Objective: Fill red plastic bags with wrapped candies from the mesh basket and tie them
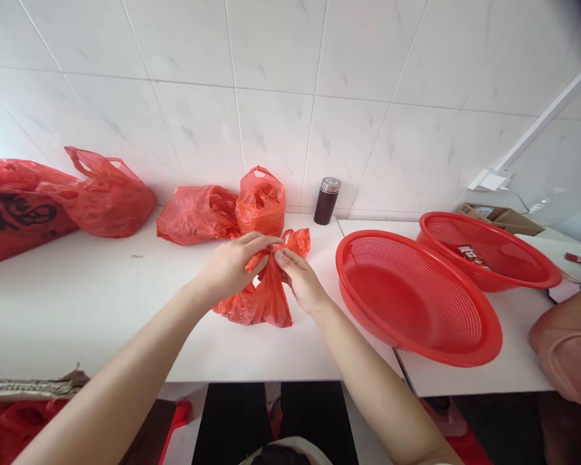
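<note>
A small red plastic bag (264,300) sits on the white counter (101,303) in front of me. My left hand (235,265) pinches the bag's gathered top from the left. My right hand (300,278) grips the same knotted neck from the right. Both hands' fingers are closed on the plastic, and the bag's loose handles (297,240) stick up behind my fingers.
Two more red bags (223,210) lie against the tiled wall, larger ones (97,194) at far left. A dark jar (326,201) stands behind. Two red colander basins (416,297) (489,248) sit at right. Another person's arm (569,352) shows at the right edge.
</note>
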The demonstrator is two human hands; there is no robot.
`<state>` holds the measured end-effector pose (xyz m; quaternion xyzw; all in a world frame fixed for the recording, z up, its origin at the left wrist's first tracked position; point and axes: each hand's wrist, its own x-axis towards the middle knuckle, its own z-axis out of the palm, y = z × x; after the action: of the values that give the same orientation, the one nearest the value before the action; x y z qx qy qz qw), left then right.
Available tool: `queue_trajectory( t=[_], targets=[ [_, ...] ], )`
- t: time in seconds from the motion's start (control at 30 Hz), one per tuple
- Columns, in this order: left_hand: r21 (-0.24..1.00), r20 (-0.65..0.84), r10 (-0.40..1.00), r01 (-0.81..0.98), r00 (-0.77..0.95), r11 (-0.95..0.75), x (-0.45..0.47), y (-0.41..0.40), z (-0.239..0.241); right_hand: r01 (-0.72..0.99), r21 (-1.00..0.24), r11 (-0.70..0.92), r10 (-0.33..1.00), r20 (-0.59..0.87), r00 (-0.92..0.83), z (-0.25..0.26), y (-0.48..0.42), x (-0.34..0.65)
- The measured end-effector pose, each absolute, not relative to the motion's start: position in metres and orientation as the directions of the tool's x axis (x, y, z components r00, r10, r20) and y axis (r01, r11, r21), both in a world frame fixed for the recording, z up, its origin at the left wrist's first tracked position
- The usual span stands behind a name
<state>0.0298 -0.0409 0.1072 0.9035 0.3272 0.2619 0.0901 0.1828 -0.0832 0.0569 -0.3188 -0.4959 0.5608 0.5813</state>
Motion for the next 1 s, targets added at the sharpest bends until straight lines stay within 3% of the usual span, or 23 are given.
queue_trajectory(
  t=[0.13, 0.23, 0.33, 0.47, 0.63, 0.83, 1.0],
  targets=[
    [0.382, 0.335, 0.790, 0.693, 0.513, -0.612, 0.008, -0.050, 0.078, -0.164, -0.956, 0.245, 0.969, 0.236, 0.071, 0.047, -0.077, 0.192],
    [0.537, 0.347, 0.891, 0.717, 0.292, -0.444, -0.016, -0.065, 0.046, -0.196, -0.968, 0.157, 0.979, 0.126, 0.161, 0.034, -0.070, 0.201],
    [0.738, 0.260, 0.961, 0.623, 0.093, -0.260, -0.026, -0.080, 0.018, -0.131, -0.977, 0.170, 0.948, 0.125, 0.292, 0.019, -0.066, 0.199],
    [0.898, 0.250, 0.956, 0.405, -0.155, -0.169, -0.009, -0.087, -0.002, 0.226, -0.948, 0.226, 0.900, 0.292, 0.325, -0.003, -0.073, 0.172],
    [0.887, 0.281, 0.933, 0.433, -0.224, -0.164, 0.014, -0.077, -0.010, 0.596, -0.788, 0.152, 0.914, 0.342, 0.219, -0.030, -0.077, 0.146],
    [0.801, 0.241, 0.962, 0.585, -0.125, -0.124, 0.011, -0.053, -0.022, 0.729, -0.681, 0.071, 0.927, 0.315, 0.204, -0.031, -0.058, 0.165],
    [0.661, 0.135, 0.991, 0.746, -0.013, -0.080, 0.003, -0.025, -0.035, 0.806, -0.591, -0.024, 0.947, 0.245, 0.208, -0.030, -0.047, 0.180]
  ],
)
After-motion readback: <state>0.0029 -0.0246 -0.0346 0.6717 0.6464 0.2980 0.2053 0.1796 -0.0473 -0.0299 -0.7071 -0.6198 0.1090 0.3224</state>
